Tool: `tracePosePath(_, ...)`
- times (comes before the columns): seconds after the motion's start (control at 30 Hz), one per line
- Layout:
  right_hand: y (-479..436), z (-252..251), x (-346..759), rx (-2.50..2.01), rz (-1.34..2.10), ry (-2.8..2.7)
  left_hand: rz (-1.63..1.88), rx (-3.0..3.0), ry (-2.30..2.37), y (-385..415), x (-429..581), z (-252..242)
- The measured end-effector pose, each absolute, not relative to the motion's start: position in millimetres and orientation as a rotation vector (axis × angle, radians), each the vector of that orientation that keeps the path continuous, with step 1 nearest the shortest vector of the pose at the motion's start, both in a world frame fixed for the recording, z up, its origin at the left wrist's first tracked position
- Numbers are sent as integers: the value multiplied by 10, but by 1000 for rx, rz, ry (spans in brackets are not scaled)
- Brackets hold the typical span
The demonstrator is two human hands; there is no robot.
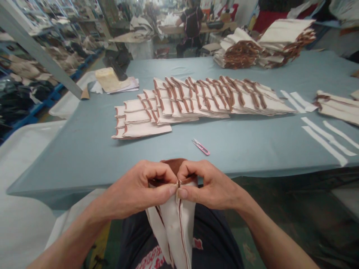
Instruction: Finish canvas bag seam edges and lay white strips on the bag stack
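Just past the table's front edge, my left hand (pixel 143 186) and my right hand (pixel 209 185) meet at the top of a cream fabric piece with brown trim (pixel 174 218). Both hands pinch its upper edge between thumb and fingers, close together at a brown seam. The piece hangs down in front of my dark shirt, with brown lines running along its length. Its brown inner side shows behind my fingers. On the table ahead lies a pair of pink thread snips (pixel 201 147), touched by neither hand.
Overlapping cream and brown fabric pieces (pixel 196 97) spread in a row across the blue table (pixel 84 149). Taller fabric stacks (pixel 241 48) stand at the back right. White strips (pixel 325 144) lie at the right. A yellowish block (pixel 107 79) sits at the back left.
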State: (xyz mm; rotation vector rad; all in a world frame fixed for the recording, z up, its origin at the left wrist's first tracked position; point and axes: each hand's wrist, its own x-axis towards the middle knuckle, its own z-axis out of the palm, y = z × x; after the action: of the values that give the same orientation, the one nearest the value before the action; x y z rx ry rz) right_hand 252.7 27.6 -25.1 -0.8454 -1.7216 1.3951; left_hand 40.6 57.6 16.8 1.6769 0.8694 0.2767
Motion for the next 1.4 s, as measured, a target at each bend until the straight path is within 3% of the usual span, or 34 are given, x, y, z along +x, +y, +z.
tracePosePath(0.57, 244, -25, 2314, -1019, 1278, -1888, 291, 1600, 858, 513, 156, 157)
tracePosePath(0.9, 250, -178, 2187, -1070, 1103, -1878, 447, 2422, 898, 468, 102, 121)
tracePosePath(1.1, 241, -137, 2175, -1050, 1108, -1892, 359, 1954, 878, 547, 108, 208)
tracePosePath(1.4, 254, -88, 2142, -970, 1333, -1701, 569, 1290, 849, 426, 169, -125)
